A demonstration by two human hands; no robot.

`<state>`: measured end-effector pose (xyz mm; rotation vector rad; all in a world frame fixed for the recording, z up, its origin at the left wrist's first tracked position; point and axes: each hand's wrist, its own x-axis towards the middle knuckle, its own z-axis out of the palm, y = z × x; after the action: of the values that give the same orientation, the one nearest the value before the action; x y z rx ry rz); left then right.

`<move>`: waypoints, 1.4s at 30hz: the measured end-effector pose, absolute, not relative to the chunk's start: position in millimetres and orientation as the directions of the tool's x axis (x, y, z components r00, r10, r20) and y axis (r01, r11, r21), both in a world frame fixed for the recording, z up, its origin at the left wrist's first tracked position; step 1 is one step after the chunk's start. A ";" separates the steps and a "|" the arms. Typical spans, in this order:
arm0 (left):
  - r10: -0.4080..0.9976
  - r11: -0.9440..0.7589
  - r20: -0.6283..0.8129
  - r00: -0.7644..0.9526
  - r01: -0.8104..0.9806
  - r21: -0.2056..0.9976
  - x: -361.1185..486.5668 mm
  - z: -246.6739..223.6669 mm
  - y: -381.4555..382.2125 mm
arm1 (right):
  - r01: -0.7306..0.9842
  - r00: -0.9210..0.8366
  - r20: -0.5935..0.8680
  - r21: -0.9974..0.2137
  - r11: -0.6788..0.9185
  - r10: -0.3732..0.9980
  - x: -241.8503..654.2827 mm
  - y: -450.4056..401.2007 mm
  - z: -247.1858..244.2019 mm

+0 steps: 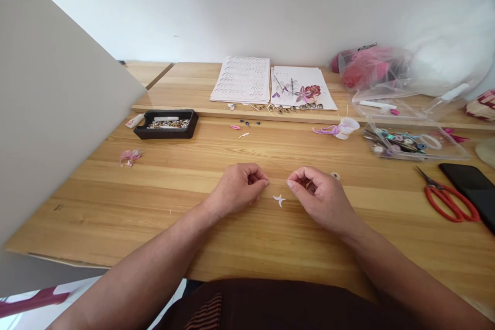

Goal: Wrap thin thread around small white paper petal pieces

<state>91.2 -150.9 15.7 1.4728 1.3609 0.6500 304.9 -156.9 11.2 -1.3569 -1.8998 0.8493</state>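
Above the wooden table, my left hand point(244, 185) and my right hand point(319, 193) face each other a short way apart. Thumb and forefinger are pinched together on both. A very thin thread point(284, 168) curves between them; its ends are lost at the fingers. Just below the gap, small white crescent-shaped paper pieces point(279, 200) lie on the table, touching or overlapping. Partly hidden behind my right hand is a small spool point(335, 176).
Red-handled scissors point(450, 203) and a black phone point(469, 185) lie at right. Behind them stands a clear plastic box point(417, 144) of spools. A black tray point(166, 124) holds beads at left. Paper sheets point(243, 80) and a wound purple thread spool point(347, 128) are farther back.
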 end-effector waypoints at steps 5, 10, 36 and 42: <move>0.970 0.019 -0.135 0.203 0.487 0.873 89.9 13.4 -148.3 | 0.590 -0.448 0.156 -0.689 0.422 0.880 309.5 -156.6 14.1; 0.976 0.006 -0.111 0.189 0.485 0.875 90.5 13.2 -147.6 | 0.608 -0.544 0.240 -0.548 0.575 0.804 305.4 -163.3 10.5; 0.978 -0.046 -0.027 0.206 0.341 0.939 85.4 -1.8 -129.2 | 0.539 -0.748 0.343 -0.186 0.821 0.569 306.4 -232.5 3.6; 0.982 -0.067 -0.003 0.191 0.359 0.931 85.8 -2.3 -129.7 | 0.464 -0.760 0.477 -0.076 0.882 0.441 315.1 -264.7 -12.6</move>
<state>85.8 -129.7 -2.3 1.5858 1.3098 0.8897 315.1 -264.7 -12.6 -0.6576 -2.5558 -0.0637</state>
